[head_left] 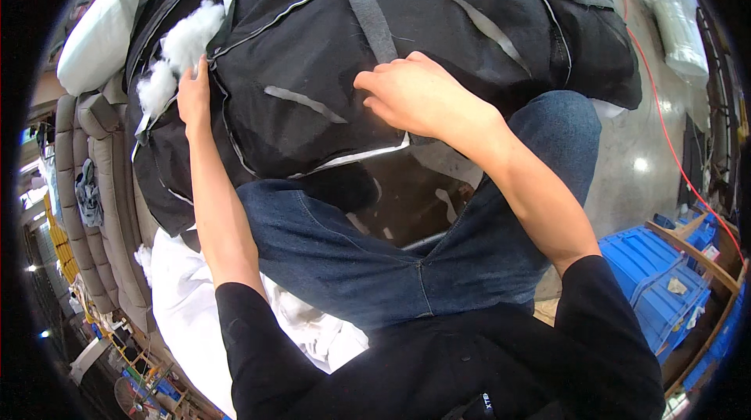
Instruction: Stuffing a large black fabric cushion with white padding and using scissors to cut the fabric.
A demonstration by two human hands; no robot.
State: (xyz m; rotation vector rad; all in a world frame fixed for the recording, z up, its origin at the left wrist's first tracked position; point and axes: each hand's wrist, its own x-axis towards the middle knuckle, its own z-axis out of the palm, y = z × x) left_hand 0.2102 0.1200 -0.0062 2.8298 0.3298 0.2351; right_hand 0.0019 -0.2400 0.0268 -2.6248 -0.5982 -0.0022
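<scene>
A big black cushion cover (289, 68) spreads across the top middle of the frame, under the right fingers and against the left ones. Its white-trimmed near edge runs just above the jeans (336, 263); its right end stops beside grey floor (637, 170), with room as far as a red cord at upper right. Its long axis runs left to right, the stuffed end pointing left. A grey sofa (121, 201) stands at far left, a blue bin (645, 279) at lower right. The right hand (422, 95), at centre, has its fingers curled narrow; whether they pinch cloth, I cannot tell. White stuffing (188, 37) pokes out at upper left. The left hand (194, 95) touches it, thumb raised, other fingers partly hidden. A grey strip (371, 21) ends just above the right fingers.
</scene>
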